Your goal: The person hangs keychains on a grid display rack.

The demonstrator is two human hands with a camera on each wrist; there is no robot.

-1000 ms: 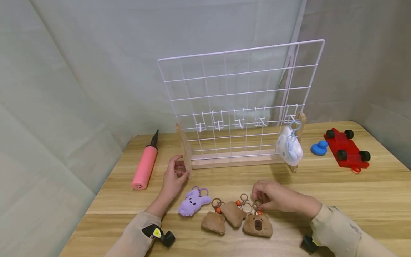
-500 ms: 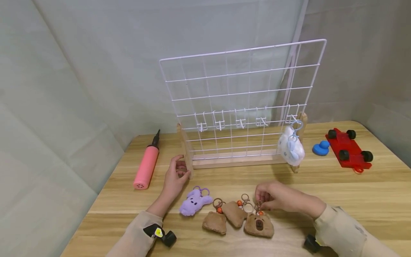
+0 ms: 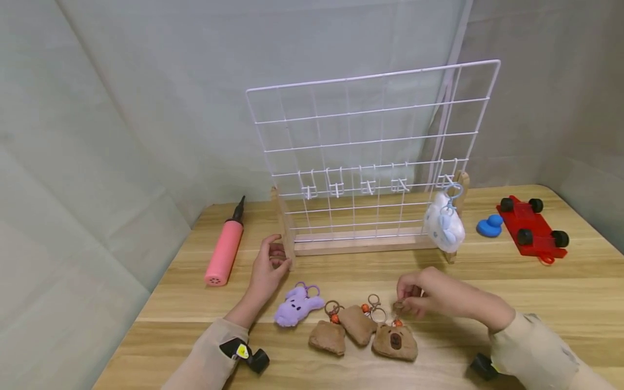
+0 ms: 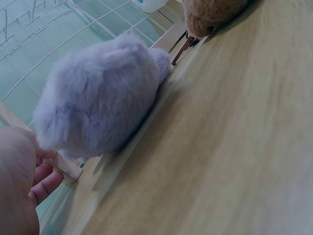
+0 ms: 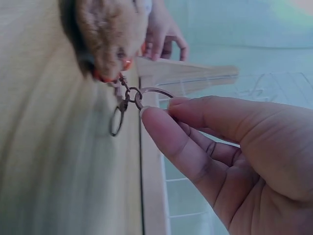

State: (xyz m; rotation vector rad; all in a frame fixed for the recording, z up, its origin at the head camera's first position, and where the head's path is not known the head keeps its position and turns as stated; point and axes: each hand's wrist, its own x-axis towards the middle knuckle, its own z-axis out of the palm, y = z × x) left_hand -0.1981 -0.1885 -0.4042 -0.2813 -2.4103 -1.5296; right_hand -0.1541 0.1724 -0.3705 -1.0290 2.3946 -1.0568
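Observation:
My right hand (image 3: 434, 292) pinches the metal key ring (image 5: 155, 90) of a brown plush keychain (image 3: 395, 342) between thumb and forefinger. The plush, with a dark snout and an orange bead, lies face up on the table, its ring lifted toward my fingers. My left hand (image 3: 267, 271) grips the left wooden foot (image 3: 287, 254) of a white wire grid rack (image 3: 375, 143). Two more brown plush keychains, a middle one (image 3: 358, 325) and a left one (image 3: 327, 338), lie beside the first. Nearer my left hand is a purple plush keychain (image 3: 296, 307), which looms large in the left wrist view.
Several white hooks (image 3: 336, 187) line the rack. A white and blue plush keychain (image 3: 444, 222) hangs at its right end. A pink hand pump (image 3: 224, 252) lies at left. To the right are a blue rubber duck (image 3: 489, 226) and a red toy car (image 3: 531, 227).
My right hand has shifted slightly right, pulling the brown keychain's ring up and away from the plush. My left hand stays at the rack's foot. The head view has shifted a little.

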